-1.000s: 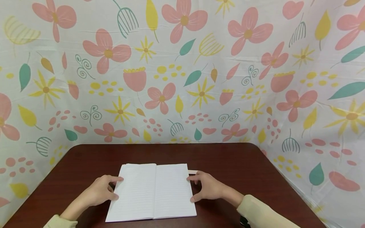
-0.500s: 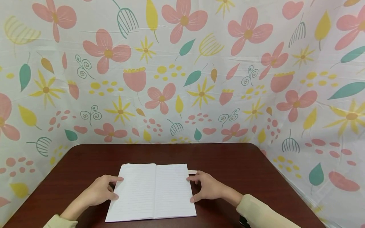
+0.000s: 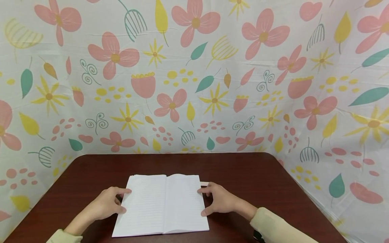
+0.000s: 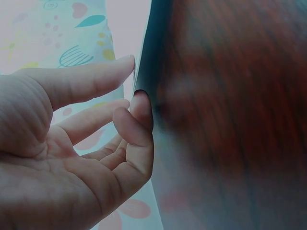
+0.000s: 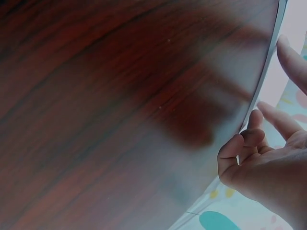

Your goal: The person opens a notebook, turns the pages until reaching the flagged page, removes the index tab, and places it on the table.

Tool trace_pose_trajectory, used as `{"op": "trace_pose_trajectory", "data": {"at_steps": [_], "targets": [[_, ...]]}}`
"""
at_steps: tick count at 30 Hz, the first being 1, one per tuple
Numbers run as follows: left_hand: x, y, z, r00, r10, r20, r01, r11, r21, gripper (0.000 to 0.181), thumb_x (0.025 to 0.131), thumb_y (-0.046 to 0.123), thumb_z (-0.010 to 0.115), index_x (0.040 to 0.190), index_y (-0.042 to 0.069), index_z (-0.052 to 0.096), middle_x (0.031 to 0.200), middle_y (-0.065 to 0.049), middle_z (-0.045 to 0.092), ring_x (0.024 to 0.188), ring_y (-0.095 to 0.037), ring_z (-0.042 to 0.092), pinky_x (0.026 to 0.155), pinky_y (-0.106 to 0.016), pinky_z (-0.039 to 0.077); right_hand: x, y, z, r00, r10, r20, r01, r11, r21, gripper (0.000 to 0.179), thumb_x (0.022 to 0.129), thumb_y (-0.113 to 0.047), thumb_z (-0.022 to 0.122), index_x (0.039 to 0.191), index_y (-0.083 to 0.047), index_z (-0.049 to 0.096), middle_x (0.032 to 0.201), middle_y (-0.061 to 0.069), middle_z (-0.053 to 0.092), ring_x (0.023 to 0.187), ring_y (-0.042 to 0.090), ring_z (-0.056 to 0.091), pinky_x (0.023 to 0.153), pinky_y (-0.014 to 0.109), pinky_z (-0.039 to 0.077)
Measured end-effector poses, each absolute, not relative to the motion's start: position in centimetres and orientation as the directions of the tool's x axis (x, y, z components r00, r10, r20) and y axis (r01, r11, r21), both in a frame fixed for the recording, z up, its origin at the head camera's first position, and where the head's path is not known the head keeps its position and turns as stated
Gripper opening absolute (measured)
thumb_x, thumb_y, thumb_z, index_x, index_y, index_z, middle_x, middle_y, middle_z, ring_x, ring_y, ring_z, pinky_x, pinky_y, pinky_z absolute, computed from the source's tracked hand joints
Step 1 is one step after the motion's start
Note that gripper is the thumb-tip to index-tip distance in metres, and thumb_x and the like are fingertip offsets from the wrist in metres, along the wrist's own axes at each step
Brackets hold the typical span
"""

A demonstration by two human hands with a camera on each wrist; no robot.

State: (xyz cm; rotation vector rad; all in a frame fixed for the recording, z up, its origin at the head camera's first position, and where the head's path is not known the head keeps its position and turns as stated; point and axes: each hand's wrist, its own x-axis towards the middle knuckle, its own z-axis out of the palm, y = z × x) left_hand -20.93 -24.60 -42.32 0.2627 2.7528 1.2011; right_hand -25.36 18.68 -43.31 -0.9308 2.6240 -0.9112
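An open notebook (image 3: 143, 206) with ruled white pages lies on the dark wooden table, its spine running toward me. My left hand (image 3: 106, 203) holds its left edge, thumb and index finger on the page. In the left wrist view, the other fingers curl at the edge and partly under the notebook (image 4: 139, 48). On the opposite side, my right hand (image 3: 222, 198) pinches the right edge with thumb and index fingertip over the page. The right page arches up slightly near its top. In the right wrist view, bent fingers (image 5: 240, 148) sit right at the notebook's edge.
A pale flat strip (image 3: 204, 184) sticks out beyond the notebook's right edge, partly behind my right hand. The reddish-brown table (image 3: 243, 172) extends around the notebook. A flower-printed cloth (image 3: 194, 84) hangs behind the table and along its sides.
My right fingertips have shifted slightly left, and the right page, flat before, now bows upward a little. The left hand stays where it was.
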Motion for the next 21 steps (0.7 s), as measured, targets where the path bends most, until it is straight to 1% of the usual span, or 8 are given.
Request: {"op": "trace_pose_trajectory", "data": {"at_steps": [8,14,21], "targets": [[-20.9,-24.5,-42.2,-0.980,0.195,-0.047,0.099,0.671,0.735,0.063,0.072,-0.012,0.087,0.132,-0.005,0.070,0.108,-0.014,0.063,0.070,-0.021,0.063,0.062,-0.036,0.053,-25.4,18.2,-43.3,-0.770,-0.638,0.028,-0.510,0.588,-0.628,0.073,0.077,-0.025,0.096,0.140,-0.003,0.066,0.100,0.005,0.052,0.090,0.018,0.048,0.071,0.029,0.040],[-20.9,-24.6,-42.3,-0.978,0.204,-0.044,0.106,0.667,0.737,0.063,0.072,-0.011,0.087,0.132,-0.006,0.069,0.109,-0.015,0.062,0.070,-0.021,0.064,0.063,-0.036,0.054,-25.4,17.7,-43.4,-0.764,-0.641,0.067,-0.544,0.585,-0.602,0.072,0.077,-0.026,0.096,0.139,-0.003,0.067,0.098,0.003,0.052,0.089,0.016,0.049,0.074,0.030,0.041],[-20.9,-24.6,-42.3,-0.980,0.194,-0.049,0.097,0.673,0.733,0.063,0.072,-0.011,0.087,0.132,-0.005,0.070,0.112,-0.015,0.063,0.071,-0.020,0.064,0.064,-0.036,0.055,-25.4,17.1,-43.5,-0.770,-0.630,0.103,-0.557,0.583,-0.591,0.074,0.077,-0.028,0.096,0.139,0.000,0.067,0.100,0.003,0.054,0.090,0.017,0.050,0.077,0.030,0.044]]}}
